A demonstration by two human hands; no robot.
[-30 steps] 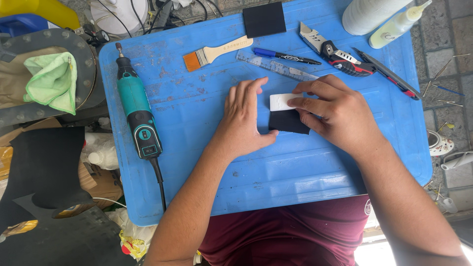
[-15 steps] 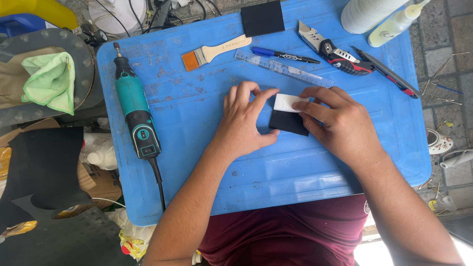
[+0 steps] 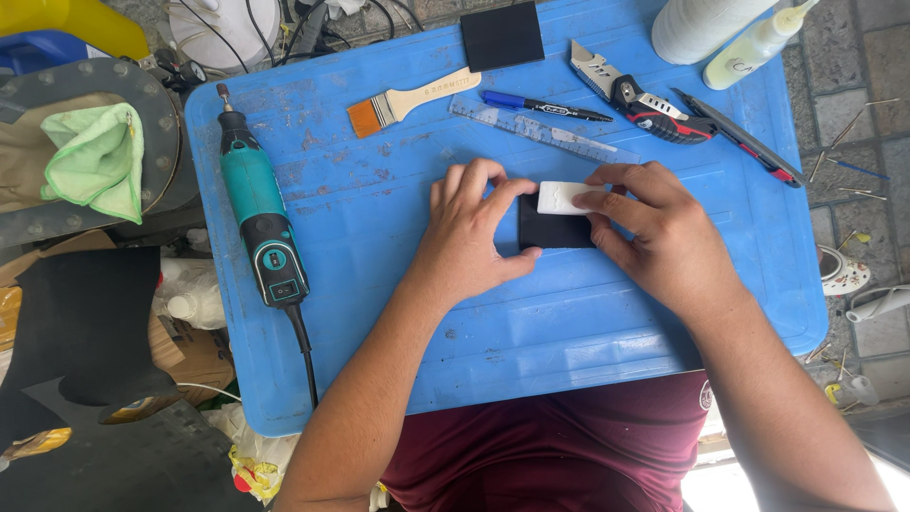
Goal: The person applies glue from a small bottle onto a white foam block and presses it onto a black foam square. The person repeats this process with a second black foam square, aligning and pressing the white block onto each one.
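Black pad [image 3: 553,232] between both hands on the blue desk [image 3: 379,204].
Left hand [image 3: 471,237] pins its edge, fingers curled; right hand [image 3: 659,232] pinches a white block [image 3: 559,197] atop it.

— We are seeing the pad [image 3: 555,230] lying mid-board [image 3: 607,332], the block [image 3: 561,196] sitting on its twelve o'clock edge, aren't we?

— We are. The rotary tool [image 3: 261,223] is lying at nine o'clock, the ruler [image 3: 542,130] at twelve, the utility knife [image 3: 637,94] at one.
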